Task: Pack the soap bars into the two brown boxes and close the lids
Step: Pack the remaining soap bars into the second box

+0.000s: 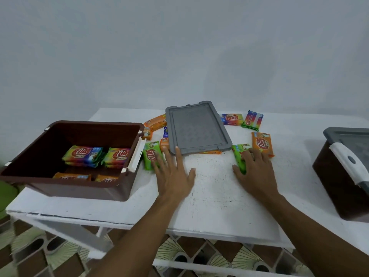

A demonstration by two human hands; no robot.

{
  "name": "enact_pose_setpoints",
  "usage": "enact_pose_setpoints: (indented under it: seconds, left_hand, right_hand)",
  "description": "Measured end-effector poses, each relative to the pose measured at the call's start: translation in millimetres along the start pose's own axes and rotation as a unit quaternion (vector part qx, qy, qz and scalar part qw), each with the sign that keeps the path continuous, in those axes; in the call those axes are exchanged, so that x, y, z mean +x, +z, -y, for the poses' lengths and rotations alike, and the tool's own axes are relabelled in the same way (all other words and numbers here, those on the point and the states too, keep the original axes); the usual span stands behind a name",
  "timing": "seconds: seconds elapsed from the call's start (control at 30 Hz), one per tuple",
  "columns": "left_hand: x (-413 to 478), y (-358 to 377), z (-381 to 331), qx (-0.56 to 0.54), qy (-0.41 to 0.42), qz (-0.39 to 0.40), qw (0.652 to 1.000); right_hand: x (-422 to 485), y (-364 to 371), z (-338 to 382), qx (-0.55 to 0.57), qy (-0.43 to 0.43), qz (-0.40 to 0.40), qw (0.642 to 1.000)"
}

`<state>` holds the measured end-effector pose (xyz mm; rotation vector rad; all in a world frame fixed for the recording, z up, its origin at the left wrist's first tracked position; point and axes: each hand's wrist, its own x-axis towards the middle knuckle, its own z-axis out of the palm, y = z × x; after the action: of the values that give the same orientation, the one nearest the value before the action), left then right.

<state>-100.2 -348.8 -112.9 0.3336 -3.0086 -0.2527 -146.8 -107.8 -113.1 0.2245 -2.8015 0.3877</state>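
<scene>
left hand (173,172) touching green soap bar (151,156), right hand (256,170) atop another (239,151)

A white table (215,198) stands against a plain pale wall (179,47), patterned floor (219,258) below.

Bare tabletop (211,188) lies open just in front of the grey lid (196,127); soap bars crowd the lid's left, right and far sides.
</scene>
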Motion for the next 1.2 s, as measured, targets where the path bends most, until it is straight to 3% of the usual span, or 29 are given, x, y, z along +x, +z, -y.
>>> enact_pose_setpoints:
  seconds: [0.17,0.37,0.5,0.57,0.63,0.7,0.77,0.83,0.9,1.03,1.1,1.2]
  left_hand:
    - [-27.8,0.0,-0.2,-0.047,0.009,-0.014,0.999]
    - [-35.9,-7.2,0.6,0.017,0.042,-0.070,0.996]
    - [-42.1,-3.9,2.8,-0.052,0.142,-0.158,0.976]
    - [-43.6,-2.8,4.6,-0.088,0.139,-0.183,0.969]
    - [-41.9,-4.0,7.3,-0.083,0.052,-0.148,0.984]
    - [-39.1,-5.2,9.2,-0.063,0.003,-0.072,0.995]
    - [-38.1,-5.5,10.6,-0.063,0.071,-0.040,0.995]
    - [-39.6,-9.3,12.0,-0.114,0.175,-0.018,0.978]
    - [-40.8,-13.8,12.2,-0.158,0.211,0.013,0.965]
    - [-35.4,-23.0,8.2,-0.092,0.107,0.002,0.990]
    - [-32.4,-30.1,3.4,-0.045,0.121,0.026,0.991]
    - [-27.0,-48.1,-6.6,-0.070,0.147,0.072,0.984]
  right_hand:
    - [-6.7,-5.2,1.8,0.035,0.020,-0.007,0.999]
    - [-28.2,-9.2,2.8,0.102,0.036,0.014,0.994]
    - [-28.4,-15.2,4.4,0.239,0.078,0.033,0.967]
    - [-27.3,-17.8,3.2,0.260,0.080,0.027,0.962]
    - [-22.6,-23.3,-1.4,0.250,0.065,0.055,0.964]
    - [-14.9,-31.3,-7.6,0.195,0.021,0.145,0.970]
    - [-7.0,-41.9,-9.9,0.116,-0.036,0.250,0.961]
    - [0.0,-51.5,-9.4,0.032,-0.069,0.304,0.950]
    - [5.1,-61.0,-3.6,-0.054,-0.098,0.300,0.947]
    - [12.7,-67.8,16.8,-0.159,-0.154,0.296,0.929]
    - [11.3,-64.1,22.9,-0.121,-0.137,0.317,0.931]
    - [7.4,-64.1,26.2,-0.065,-0.100,0.318,0.941]
